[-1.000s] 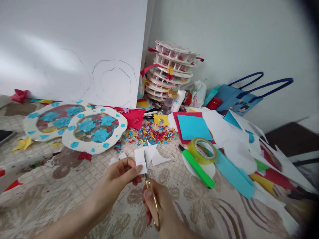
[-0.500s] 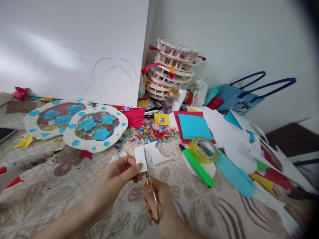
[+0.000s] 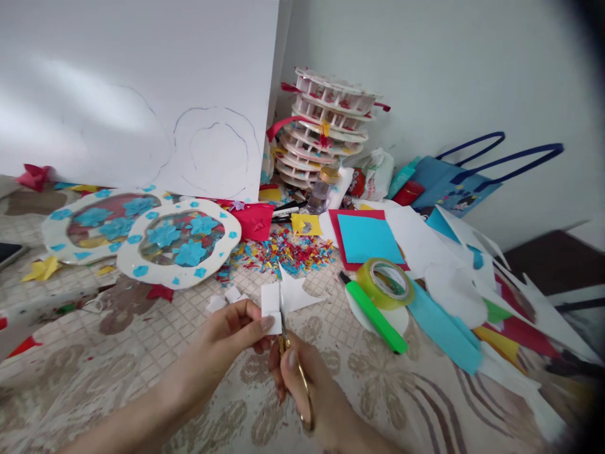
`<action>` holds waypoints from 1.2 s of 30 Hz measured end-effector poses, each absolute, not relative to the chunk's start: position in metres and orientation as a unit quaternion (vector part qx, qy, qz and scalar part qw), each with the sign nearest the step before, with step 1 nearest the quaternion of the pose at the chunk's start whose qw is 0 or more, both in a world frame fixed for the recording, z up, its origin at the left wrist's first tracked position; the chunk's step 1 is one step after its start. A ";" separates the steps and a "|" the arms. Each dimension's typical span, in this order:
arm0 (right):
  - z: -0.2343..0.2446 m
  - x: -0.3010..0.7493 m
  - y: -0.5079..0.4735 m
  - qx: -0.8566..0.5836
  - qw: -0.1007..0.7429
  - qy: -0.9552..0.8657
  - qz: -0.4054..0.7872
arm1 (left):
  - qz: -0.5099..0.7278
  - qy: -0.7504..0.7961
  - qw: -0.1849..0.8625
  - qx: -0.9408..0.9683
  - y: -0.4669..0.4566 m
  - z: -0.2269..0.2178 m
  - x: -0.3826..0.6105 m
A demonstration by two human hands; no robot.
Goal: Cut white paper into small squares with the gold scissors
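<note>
Between thumb and fingers, my left hand pinches a small white piece of paper. My right hand grips gold-handled scissors, whose blades lie along the right edge of that piece. Just behind the blades lies a jagged white paper scrap on the tablecloth. Small white paper pieces rest beyond my left hand's knuckles. A heap of red, yellow and blue paper bits is spread farther back.
White rings with blue paper flowers lie at left. To the right are a tape roll, a green cutter, blue paper and white sheets. A tiered white structure, a jar and a blue bag stand behind.
The held paper and scissors have shifted slightly right. My right thumb has lifted and the scissors' handle has swung a little outward and down. The view has moved slightly.
</note>
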State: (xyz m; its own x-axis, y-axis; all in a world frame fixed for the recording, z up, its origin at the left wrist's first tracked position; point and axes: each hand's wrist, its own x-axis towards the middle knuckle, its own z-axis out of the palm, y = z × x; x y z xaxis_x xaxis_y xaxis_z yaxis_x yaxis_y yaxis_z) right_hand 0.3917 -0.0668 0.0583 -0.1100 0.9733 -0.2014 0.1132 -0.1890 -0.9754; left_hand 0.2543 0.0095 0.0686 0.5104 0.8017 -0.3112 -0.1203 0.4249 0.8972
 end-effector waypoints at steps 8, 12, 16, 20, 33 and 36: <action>0.056 0.390 -0.065 -0.566 0.403 -0.450 0.561 | 0.283 0.358 0.790 0.409 -0.001 0.068 0.258; 0.050 0.388 -0.064 -0.566 0.416 -0.438 0.561 | 0.291 0.367 0.782 0.410 0.000 0.065 0.258; 0.044 0.382 -0.064 -0.583 0.427 -0.405 0.561 | 0.287 0.373 0.787 0.399 0.000 0.063 0.258; 0.039 0.375 -0.066 -0.602 0.422 -0.365 0.571 | 0.274 0.390 0.776 0.413 -0.001 0.064 0.259; 0.063 0.457 -0.083 -0.742 0.044 -0.649 0.161 | 0.160 0.343 0.736 0.561 0.035 0.069 0.241; 0.079 0.464 -0.092 -0.700 0.056 -0.686 0.190 | 0.120 0.305 0.737 0.591 0.036 0.067 0.238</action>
